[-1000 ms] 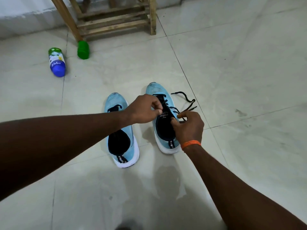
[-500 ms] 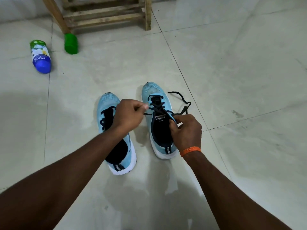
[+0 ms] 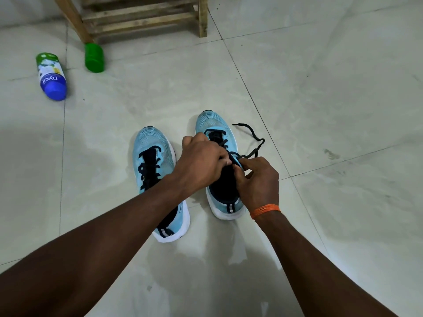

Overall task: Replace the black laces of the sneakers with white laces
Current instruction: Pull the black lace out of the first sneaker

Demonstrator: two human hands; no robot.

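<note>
Two light blue sneakers with white soles stand side by side on the tiled floor. The left sneaker (image 3: 153, 156) keeps its black lace threaded. Over the right sneaker (image 3: 212, 124) both hands meet at the upper eyelets. My left hand (image 3: 201, 161) has its fingers curled at the black lace (image 3: 251, 136) on the tongue. My right hand (image 3: 258, 179), with an orange band at the wrist, pinches the same lace at the shoe's right edge. A loose end of the lace trails on the floor to the right. No white lace is in view.
A blue and green bottle (image 3: 51, 76) lies on its side at the far left, with a green cap (image 3: 93, 57) near it. A wooden rack (image 3: 137, 17) stands at the back. Open floor tiles (image 3: 332, 99) spread to the right.
My left hand has moved from the gap between the shoes back over the right sneaker's tongue. The right hand stays at the lace by the shoe's right edge.
</note>
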